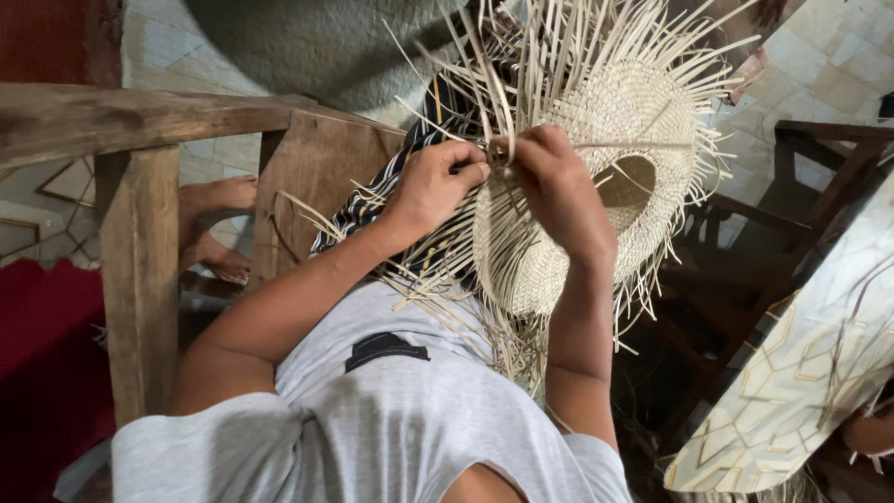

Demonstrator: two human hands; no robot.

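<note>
While both hands meet at the near brim of the half-woven straw hat (596, 177), the left hand (433, 186) is closed to a narrow pinch on a few loose straw strands (521, 65), and the right hand (559, 182) is curled tight around the strands just beside it, fingertips almost touching. Resting over the person's lap against a striped cloth (372, 200), the hat looks very light. Its woven crown seems springy yet easily dented, and the free strands look thin, stiff and likely to crack if bent sharply, so the firmer woven edge where the hands sit is probably the safest grip. Strands fan out past the hat on every side. A wooden rail (140, 121) stands close on the left and a patterned panel (801, 373) on the right, leaving modest room; what lies under the hat is hard to make out.
</note>
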